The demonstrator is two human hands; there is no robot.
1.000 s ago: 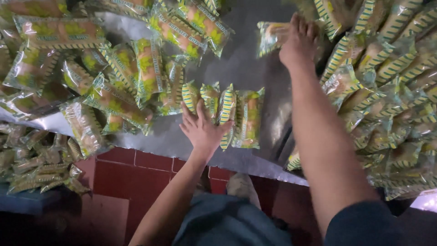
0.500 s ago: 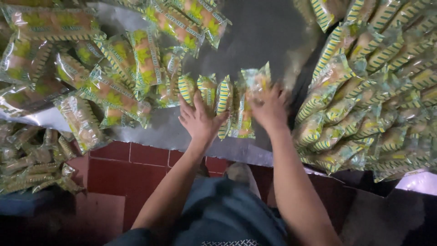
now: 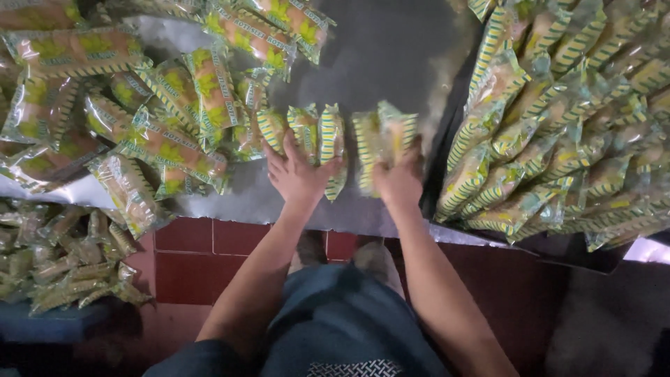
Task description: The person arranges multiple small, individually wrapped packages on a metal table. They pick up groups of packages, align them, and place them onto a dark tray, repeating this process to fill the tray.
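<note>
A short row of yellow-green striped snack packets (image 3: 315, 136) stands side by side near the front of a grey metal table (image 3: 391, 63). My left hand (image 3: 296, 174) lies flat against the row's front, fingers spread over the packets. My right hand (image 3: 399, 178) holds one more packet (image 3: 385, 139) upright at the right end of the row, a small gap apart from the others.
Loose packets are heaped at the upper left (image 3: 160, 119) and piled thickly on the right (image 3: 565, 126). More packets lie on a lower blue surface at the left (image 3: 56, 258). A red tiled floor (image 3: 202, 251) and my feet (image 3: 377, 262) show below the table edge.
My right hand came back from the far right of the table with a packet and brought it down beside the row. My left hand stayed on the row.
</note>
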